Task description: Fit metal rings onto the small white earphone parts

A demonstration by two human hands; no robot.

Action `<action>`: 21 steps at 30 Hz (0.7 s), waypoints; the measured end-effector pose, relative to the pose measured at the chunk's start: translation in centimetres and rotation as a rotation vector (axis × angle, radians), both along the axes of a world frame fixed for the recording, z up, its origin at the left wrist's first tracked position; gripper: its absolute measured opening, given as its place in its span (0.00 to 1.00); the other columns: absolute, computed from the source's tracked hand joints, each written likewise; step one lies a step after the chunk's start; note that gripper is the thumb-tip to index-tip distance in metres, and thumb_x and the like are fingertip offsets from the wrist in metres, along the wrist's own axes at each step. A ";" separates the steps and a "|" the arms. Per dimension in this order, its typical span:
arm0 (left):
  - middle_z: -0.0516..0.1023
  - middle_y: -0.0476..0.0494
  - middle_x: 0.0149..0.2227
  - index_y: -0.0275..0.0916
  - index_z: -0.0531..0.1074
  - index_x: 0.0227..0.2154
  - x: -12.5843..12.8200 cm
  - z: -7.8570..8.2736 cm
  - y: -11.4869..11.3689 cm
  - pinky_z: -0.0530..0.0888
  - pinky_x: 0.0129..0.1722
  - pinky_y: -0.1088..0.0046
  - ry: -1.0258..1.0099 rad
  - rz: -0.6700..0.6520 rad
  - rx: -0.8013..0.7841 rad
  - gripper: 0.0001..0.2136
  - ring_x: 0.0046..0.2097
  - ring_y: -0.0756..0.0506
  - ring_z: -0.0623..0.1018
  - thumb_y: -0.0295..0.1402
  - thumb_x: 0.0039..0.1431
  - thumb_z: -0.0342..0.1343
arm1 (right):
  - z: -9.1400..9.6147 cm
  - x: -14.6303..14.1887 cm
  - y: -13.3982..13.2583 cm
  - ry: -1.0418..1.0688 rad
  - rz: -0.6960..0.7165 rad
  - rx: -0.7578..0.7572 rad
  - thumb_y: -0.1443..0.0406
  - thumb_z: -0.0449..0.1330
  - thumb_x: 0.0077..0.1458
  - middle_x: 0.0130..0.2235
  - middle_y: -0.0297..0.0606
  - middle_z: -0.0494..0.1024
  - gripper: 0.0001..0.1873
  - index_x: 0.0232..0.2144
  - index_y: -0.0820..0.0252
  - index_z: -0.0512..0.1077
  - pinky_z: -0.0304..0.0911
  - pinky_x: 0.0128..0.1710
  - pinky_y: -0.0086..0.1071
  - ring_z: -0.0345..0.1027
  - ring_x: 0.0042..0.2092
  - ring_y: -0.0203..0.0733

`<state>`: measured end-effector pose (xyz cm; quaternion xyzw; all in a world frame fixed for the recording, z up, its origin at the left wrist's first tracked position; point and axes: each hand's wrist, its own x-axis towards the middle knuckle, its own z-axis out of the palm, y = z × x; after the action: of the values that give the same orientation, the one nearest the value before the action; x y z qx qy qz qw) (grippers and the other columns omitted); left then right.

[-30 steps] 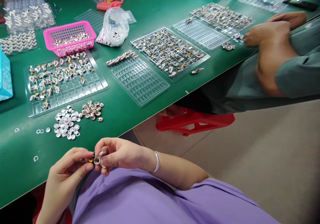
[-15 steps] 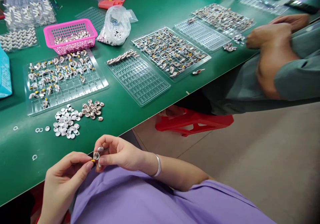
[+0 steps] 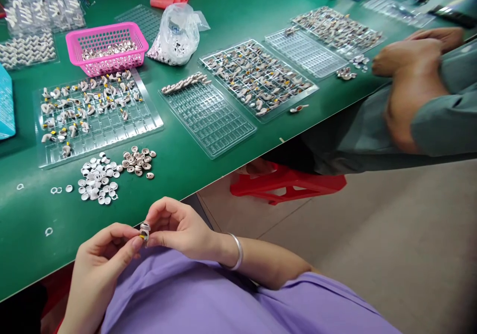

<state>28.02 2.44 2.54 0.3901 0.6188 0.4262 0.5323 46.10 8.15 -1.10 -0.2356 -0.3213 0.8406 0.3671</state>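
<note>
Just past the table edge, over my purple-clad lap, both hands hold one small earbud housing point(image 3: 145, 228). It is pale and shiny, with a dark opening and a yellow bit at its lower side. My left hand point(image 3: 106, 254) is closed, thumb and forefinger pinching the yellow side. From the other side, my right hand point(image 3: 182, 229) is closed on the housing with thumb and fingertips. Part of the piece is hidden by the fingers. On the table ahead lie a pile of white round caps point(image 3: 97, 180) and a smaller pile of brownish round shells point(image 3: 138, 161).
A clear tray point(image 3: 112, 137) of housings with yellow bits lies beyond the piles. Behind it stands a pink basket point(image 3: 108, 31) beside a plastic bag point(image 3: 177, 36). Further trays point(image 3: 216, 120) extend rightward. A co-worker's arm point(image 3: 413, 70) is at right, above a red stool point(image 3: 286, 185).
The housing has turned between my fingers, its dark opening now higher. My left hand has shifted slightly right, with its fingertips closer against the piece. The view has moved a little.
</note>
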 end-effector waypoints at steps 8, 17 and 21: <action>0.78 0.51 0.29 0.41 0.79 0.28 1.1 0.7 0.4 0.75 0.28 0.83 -0.042 0.002 -0.018 0.08 0.27 0.53 0.75 0.38 0.52 0.69 | -0.9 0.0 -0.5 -0.044 -0.043 0.088 0.67 0.74 0.46 0.37 0.31 0.79 0.19 0.38 0.59 0.71 0.73 0.44 0.27 0.77 0.38 0.32; 0.77 0.53 0.27 0.43 0.75 0.34 2.3 0.6 -0.3 0.77 0.27 0.84 0.195 0.055 0.190 0.07 0.27 0.52 0.78 0.35 0.54 0.67 | -0.8 0.1 -0.6 -0.079 -0.064 0.187 0.66 0.72 0.50 0.37 0.33 0.80 0.16 0.39 0.59 0.71 0.76 0.43 0.30 0.78 0.40 0.35; 0.82 0.50 0.28 0.42 0.77 0.36 2.7 0.6 -0.4 0.79 0.28 0.83 0.189 0.022 0.194 0.08 0.28 0.50 0.81 0.36 0.55 0.67 | -0.7 0.4 -0.4 -0.228 -0.158 0.472 0.64 0.68 0.56 0.37 0.37 0.81 0.10 0.39 0.60 0.75 0.74 0.39 0.29 0.76 0.38 0.36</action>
<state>30.68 2.08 3.16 0.4715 0.6262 0.4512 0.4266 46.47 7.74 -1.80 -0.2610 -0.5282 0.6792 0.4377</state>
